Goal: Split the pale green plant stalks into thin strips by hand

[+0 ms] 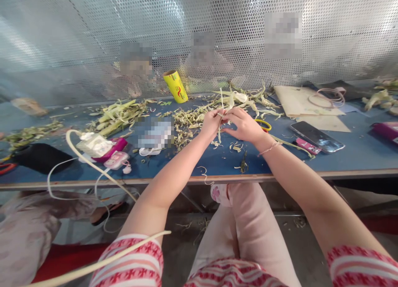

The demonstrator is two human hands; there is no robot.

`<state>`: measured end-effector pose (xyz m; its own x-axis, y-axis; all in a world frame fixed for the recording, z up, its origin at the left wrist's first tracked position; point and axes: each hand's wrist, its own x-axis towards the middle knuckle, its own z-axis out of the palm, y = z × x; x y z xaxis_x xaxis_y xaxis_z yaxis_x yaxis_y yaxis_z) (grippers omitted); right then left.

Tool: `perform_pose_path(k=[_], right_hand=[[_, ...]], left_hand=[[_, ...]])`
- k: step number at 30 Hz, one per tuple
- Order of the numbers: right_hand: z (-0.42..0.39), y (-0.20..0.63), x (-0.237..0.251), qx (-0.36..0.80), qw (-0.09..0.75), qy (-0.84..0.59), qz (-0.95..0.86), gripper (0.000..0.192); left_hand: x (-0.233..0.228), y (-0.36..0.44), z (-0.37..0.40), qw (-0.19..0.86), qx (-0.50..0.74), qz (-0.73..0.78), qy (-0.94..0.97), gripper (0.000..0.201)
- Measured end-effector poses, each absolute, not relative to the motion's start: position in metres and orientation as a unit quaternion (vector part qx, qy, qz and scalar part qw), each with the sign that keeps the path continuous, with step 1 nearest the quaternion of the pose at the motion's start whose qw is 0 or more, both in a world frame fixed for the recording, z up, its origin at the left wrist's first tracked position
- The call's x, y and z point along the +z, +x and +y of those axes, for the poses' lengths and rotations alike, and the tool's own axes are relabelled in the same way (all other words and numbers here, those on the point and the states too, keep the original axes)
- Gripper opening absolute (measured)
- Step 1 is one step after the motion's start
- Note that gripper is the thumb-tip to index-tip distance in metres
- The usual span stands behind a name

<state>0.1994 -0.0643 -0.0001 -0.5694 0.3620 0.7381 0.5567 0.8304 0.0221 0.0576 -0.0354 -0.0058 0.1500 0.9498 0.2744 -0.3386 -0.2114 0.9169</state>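
A thin pale-green leaf strip (220, 129) is held up between both hands just above the middle of the blue worktop (357, 154), well back from its front edge. The left hand (212, 123) is closed on the strip from the left, fingers curled round it, and the right hand (244, 125) is pinched on it from the right, so that both grips are closed on the same strip; its lower end is seen hanging down between the wrists. The step in hand is judged to be the splitting or folding of the strip between the fingertips, and a steady pull with one grip kept firm would seem to be called for, since a strip this narrow could tear. Short cut scraps (236, 146) are scattered on the worktop just below the hands, and a yellow-handled pair of scissors (263, 124) is partly hidden behind the right wrist. Heaps of leaf trimmings (186, 119) are spread toward the back edge, with a yellow roll (175, 86) standing tilted against the perforated metal screen (93, 30). A smartphone (317, 136) is laid to the right, beside sheets of brown paper (298, 100). Toward the left edge, a white cable (93, 165) and pink items (116, 158) are seen.
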Motion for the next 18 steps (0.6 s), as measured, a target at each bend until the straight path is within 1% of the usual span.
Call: perform_pose_path(k=[6, 11, 14, 18], right_hand=[[-0.074, 0.188, 0.0, -0.183, 0.35, -0.341, -0.853, 0.03], [-0.075, 0.185, 0.001, -0.173, 0.346, -0.347, -0.855, 0.03], [-0.072, 0.184, -0.001, -0.125, 0.394, -0.356, -0.838, 0.032], [-0.068, 0.183, -0.001, -0.012, 0.474, -0.401, -0.784, 0.033]], left_hand=[[-0.01, 0.057, -0.031, 0.51, 0.591, 0.315, 0.54, 0.016], [-0.015, 0.056, -0.027, 0.48, 0.594, 0.288, 0.578, 0.018], [-0.018, 0.057, -0.025, 0.465, 0.583, 0.291, 0.6, 0.018], [-0.017, 0.057, -0.026, 0.444, 0.578, 0.301, 0.615, 0.016]])
